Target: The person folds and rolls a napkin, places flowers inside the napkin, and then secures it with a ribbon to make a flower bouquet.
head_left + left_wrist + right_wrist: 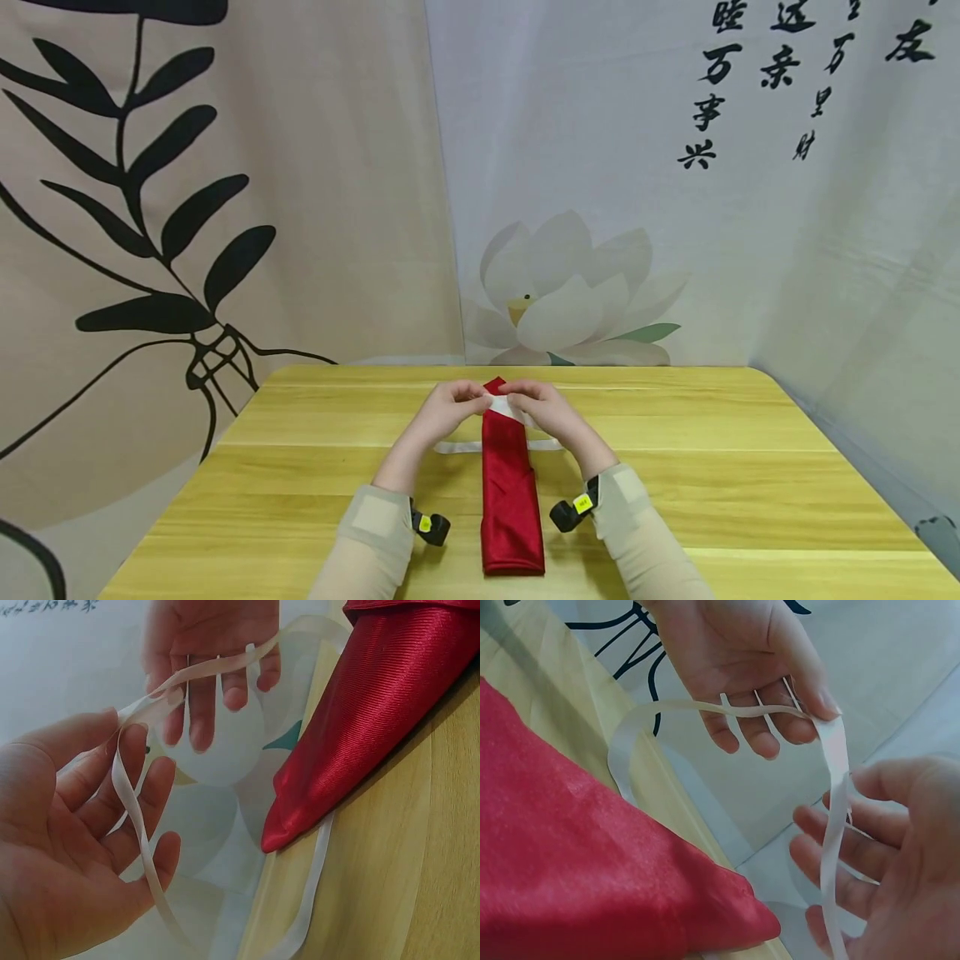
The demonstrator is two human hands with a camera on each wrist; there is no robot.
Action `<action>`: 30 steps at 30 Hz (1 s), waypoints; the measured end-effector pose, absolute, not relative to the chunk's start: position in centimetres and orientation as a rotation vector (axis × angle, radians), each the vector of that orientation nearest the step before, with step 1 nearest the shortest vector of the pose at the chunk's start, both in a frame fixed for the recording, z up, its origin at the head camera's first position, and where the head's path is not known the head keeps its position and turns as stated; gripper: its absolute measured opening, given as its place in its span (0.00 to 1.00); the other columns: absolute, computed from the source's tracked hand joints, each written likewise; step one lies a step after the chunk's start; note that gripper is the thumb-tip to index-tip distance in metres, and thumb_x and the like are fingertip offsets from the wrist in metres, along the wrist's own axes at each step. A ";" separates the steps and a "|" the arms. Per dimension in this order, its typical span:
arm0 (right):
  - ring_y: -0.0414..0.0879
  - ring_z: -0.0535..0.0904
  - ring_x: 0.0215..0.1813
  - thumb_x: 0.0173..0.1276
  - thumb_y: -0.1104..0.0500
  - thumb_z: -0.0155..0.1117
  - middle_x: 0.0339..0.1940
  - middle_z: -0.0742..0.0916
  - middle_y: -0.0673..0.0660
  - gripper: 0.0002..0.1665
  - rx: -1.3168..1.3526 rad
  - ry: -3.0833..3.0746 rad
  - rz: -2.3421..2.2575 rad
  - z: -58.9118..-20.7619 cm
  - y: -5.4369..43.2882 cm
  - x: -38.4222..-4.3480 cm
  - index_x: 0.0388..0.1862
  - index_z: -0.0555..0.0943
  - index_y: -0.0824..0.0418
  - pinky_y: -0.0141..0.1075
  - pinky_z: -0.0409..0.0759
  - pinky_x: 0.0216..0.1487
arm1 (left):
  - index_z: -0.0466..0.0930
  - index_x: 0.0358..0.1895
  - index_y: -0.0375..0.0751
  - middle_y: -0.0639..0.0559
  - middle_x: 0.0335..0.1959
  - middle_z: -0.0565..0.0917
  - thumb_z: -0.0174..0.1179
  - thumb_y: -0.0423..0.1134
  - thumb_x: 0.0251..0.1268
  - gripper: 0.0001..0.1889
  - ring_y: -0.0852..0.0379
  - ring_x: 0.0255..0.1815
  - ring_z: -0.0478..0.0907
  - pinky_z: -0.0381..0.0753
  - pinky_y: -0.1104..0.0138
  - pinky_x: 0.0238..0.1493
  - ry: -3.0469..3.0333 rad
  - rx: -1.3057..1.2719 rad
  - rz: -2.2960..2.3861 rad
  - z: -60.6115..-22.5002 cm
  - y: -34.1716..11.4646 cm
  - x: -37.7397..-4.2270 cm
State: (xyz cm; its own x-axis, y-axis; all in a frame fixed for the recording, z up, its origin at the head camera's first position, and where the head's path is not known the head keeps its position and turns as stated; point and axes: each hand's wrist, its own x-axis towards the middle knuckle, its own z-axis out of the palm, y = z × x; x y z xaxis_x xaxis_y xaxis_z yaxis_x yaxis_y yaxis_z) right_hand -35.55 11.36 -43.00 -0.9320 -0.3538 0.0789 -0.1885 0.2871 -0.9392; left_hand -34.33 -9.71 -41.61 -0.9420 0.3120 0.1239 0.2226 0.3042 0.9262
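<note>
A shiny red folded cloth [512, 500] lies lengthwise on the table, tapering to a point at its far end. A thin white ribbon [459, 447] runs underneath it and sticks out on both sides. Over the far end, my left hand [448, 408] pinches the ribbon between thumb and index finger. Facing it, my right hand [547, 408] pinches the ribbon too, fingertips close to the left ones. In the left wrist view the ribbon [139, 817] rises in a loop above the cloth's tip [292, 814]. The right wrist view shows the lower fingers of both hands loosely bent.
The yellow wood-grain table [712, 500] ends at a far edge just beyond the hands. Behind it hangs a pale curtain [360, 167] with plant, lotus and lettering prints. Small black cameras [431, 527] are strapped to both wrists.
</note>
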 end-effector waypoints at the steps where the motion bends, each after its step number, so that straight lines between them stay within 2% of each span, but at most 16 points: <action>1: 0.47 0.76 0.48 0.73 0.57 0.55 0.50 0.83 0.55 0.18 -0.504 2.392 -1.718 -43.0 11.3 -35.6 0.57 0.80 0.64 0.40 0.73 0.51 | 0.83 0.40 0.38 0.42 0.38 0.84 0.63 0.41 0.66 0.09 0.55 0.39 0.79 0.74 0.58 0.49 2.471 0.507 1.737 -41.7 -9.7 -34.4; 5: 0.46 0.77 0.42 0.72 0.58 0.57 0.43 0.85 0.55 0.15 -0.475 2.366 -1.761 -43.0 11.2 -35.5 0.51 0.82 0.64 0.38 0.74 0.45 | 0.82 0.41 0.36 0.44 0.37 0.84 0.62 0.40 0.67 0.09 0.54 0.39 0.79 0.74 0.58 0.50 2.460 0.499 1.753 -41.7 -9.6 -34.3; 10: 0.44 0.77 0.37 0.68 0.61 0.62 0.38 0.86 0.54 0.11 -0.435 2.365 -1.844 -42.7 11.2 -35.5 0.45 0.84 0.66 0.35 0.75 0.40 | 0.81 0.40 0.31 0.48 0.33 0.83 0.60 0.35 0.68 0.08 0.45 0.41 0.79 0.75 0.57 0.50 2.437 0.521 1.762 -40.2 -9.5 -33.3; 14: 0.45 0.77 0.38 0.67 0.62 0.61 0.38 0.86 0.55 0.11 -0.397 2.379 -1.881 -42.8 11.4 -35.6 0.44 0.84 0.68 0.36 0.75 0.41 | 0.80 0.40 0.28 0.48 0.32 0.83 0.59 0.32 0.68 0.08 0.41 0.42 0.79 0.75 0.57 0.50 2.430 0.539 1.753 -39.0 -9.5 -32.5; 19: 0.46 0.78 0.38 0.68 0.62 0.59 0.38 0.85 0.55 0.10 -0.337 2.359 -1.902 -42.8 11.7 -35.7 0.42 0.82 0.68 0.36 0.76 0.43 | 0.81 0.43 0.29 0.47 0.34 0.83 0.60 0.35 0.68 0.10 0.38 0.43 0.79 0.75 0.52 0.51 2.424 0.502 1.783 -40.6 -9.8 -33.6; 25: 0.47 0.79 0.27 0.69 0.65 0.51 0.34 0.82 0.58 0.10 -0.330 2.263 -1.904 -43.3 12.2 -36.0 0.41 0.77 0.71 0.39 0.81 0.35 | 0.81 0.43 0.32 0.50 0.30 0.82 0.61 0.37 0.67 0.10 0.41 0.39 0.80 0.79 0.58 0.43 2.420 0.418 1.843 -42.0 -10.2 -34.7; 30: 0.48 0.78 0.24 0.69 0.65 0.49 0.30 0.81 0.58 0.11 -0.305 2.302 -1.826 -43.6 13.0 -36.2 0.43 0.76 0.71 0.38 0.80 0.30 | 0.80 0.42 0.31 0.47 0.31 0.83 0.59 0.35 0.68 0.09 0.50 0.34 0.80 0.79 0.56 0.44 2.424 0.364 1.866 -42.2 -10.6 -34.8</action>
State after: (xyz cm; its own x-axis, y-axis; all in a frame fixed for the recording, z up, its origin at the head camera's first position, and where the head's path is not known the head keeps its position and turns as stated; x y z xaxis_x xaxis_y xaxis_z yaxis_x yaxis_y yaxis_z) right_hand -36.22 12.95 -43.58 -0.9612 -0.2751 -0.0187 -0.0443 0.2213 -0.9742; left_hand -34.84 -10.57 -42.19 -0.9702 0.2227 0.0955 0.1493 0.2388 0.9595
